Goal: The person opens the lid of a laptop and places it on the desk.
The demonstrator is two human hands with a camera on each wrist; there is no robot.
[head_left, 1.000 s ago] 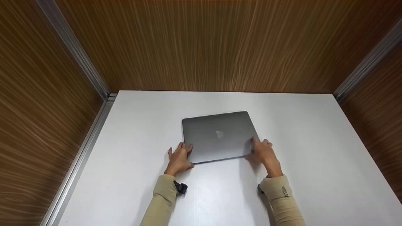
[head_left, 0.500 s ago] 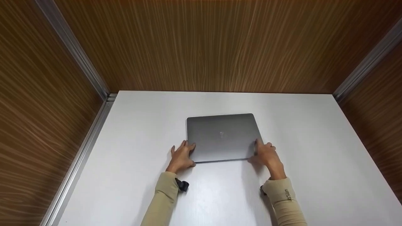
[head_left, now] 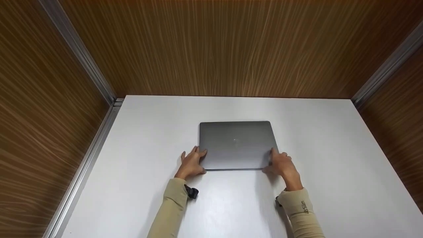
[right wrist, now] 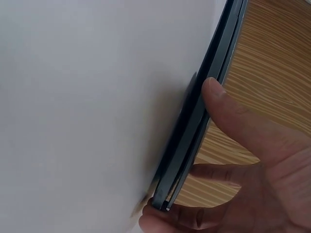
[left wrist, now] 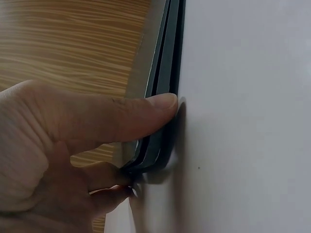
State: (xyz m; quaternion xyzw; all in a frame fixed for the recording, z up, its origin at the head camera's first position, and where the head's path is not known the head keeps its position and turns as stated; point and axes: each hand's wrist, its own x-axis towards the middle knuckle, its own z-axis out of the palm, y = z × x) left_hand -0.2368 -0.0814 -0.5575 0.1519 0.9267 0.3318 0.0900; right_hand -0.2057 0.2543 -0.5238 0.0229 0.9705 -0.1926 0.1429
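Observation:
A closed grey laptop (head_left: pixel 236 142) lies lid up on the white table, its long near edge facing the person. My left hand (head_left: pixel 191 164) grips the near left corner. In the left wrist view the thumb (left wrist: pixel 163 103) presses the laptop's near edge (left wrist: pixel 167 53), while other fingers reach round the side. At the near right corner, my right hand (head_left: pixel 281 164) holds the laptop in a similar way. The right wrist view has that thumb (right wrist: pixel 214 90) on the near edge (right wrist: pixel 187 141), with fingertips at the corner below it.
The white table (head_left: pixel 155 132) extends around the laptop on all sides. Wood-grain panels (head_left: pixel 211 49) rise behind it and at both sides, joined by metal posts. A black wrist camera (head_left: pixel 191 192) sits on the left sleeve.
Both hands have turned the laptop slightly clockwise and shifted it a little to the right. Its near edge now lies almost level in the head view. The grip at both corners stays the same.

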